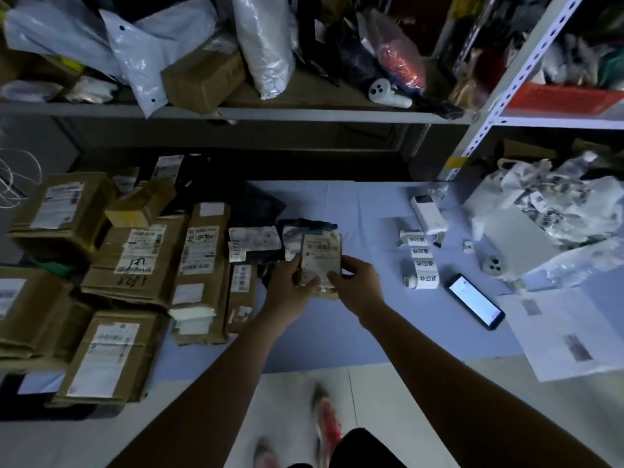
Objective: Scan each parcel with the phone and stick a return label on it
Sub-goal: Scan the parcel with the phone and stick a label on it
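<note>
Boxes (135, 261) of brown cardboard crowd the left side of the blue sheet (354, 211) spread on the floor. I count at least seven, stacked and leaning against one another, each with a white shipping label facing up. Above them a grey shelf (304, 113) carries pale poly mailers (141, 59), one more cardboard carton (202, 79) and dark bags. Just right of the boxes lie black poly parcels (260, 255) with crumpled white labels. In front of these, above the sheet, a small brown parcel (320, 261) is held upright with its barcode label facing the camera. The left grip (287, 285) is curled round its left edge with the thumb on the face, and the right grip (358, 282) pinches its right edge, so both are grasping it. Further right a strip of return labels (422, 261) runs out flat from its small roll, four printed labels showing, and one loose label (467, 246) lies apart. A white power bank (429, 214) lies behind the strip. One phone (476, 300), with its screen lit, lies flat on the sheet just right of the roll. Beyond it lies a grey device with three lenses (494, 265). A white bag (557, 204) holds crumpled paper scraps, and a white printed sheet (567, 336) lies nearest the right edge.
</note>
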A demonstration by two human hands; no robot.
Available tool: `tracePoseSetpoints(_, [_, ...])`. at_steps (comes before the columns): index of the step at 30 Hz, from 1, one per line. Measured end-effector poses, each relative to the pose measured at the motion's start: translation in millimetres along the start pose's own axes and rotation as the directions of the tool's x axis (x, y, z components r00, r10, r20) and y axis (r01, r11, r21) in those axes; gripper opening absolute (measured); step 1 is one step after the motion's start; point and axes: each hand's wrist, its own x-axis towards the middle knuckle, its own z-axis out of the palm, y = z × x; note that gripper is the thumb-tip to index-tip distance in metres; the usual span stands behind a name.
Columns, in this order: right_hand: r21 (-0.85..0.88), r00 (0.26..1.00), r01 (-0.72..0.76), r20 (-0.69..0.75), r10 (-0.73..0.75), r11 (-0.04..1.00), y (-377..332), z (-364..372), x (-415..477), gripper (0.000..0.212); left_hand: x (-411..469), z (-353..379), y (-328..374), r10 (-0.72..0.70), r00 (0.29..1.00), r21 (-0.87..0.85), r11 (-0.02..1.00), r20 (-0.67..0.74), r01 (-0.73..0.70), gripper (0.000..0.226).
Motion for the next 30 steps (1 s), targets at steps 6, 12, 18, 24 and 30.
tracePoseSetpoints(6, [-0.019, 0.995, -0.099, 0.025, 0.1, 0.995, 60, -48, -2, 0.038, -10, 72, -16, -0.134, 0.987, 0.064, 0.99, 0.092, 0.128, 0.054])
tracePoseSetpoints(12, [-0.089, 0.985, -0.15, 0.067, 0.156, 0.985, 121, -88, 24, 0.035, -5, 153, -36, -0.273, 0.96, 0.164, 0.951, 0.059, 0.26, 0.063])
tracePoseSetpoints(18, [-0.109, 0.962, -0.186, 0.181, 0.203, 0.977, 171, -113, 54, 0.036, 4, 209, -43, -0.339, 0.941, 0.183, 0.924, -0.008, 0.335, 0.068])
tracePoseSetpoints(24, [-0.199, 0.957, -0.082, 0.259, 0.133, 0.976, 182, -140, 78, 0.035, 11, 231, -45, -0.352, 0.927, 0.224, 0.9, -0.132, 0.374, 0.074])
tracePoseSetpoints(30, [-0.515, 0.985, 0.171, 0.102, -0.138, 0.84, 196, -199, 112, 0.047, 18, 230, -36, -0.411, 0.903, 0.227, 0.874, -0.127, 0.43, 0.088])
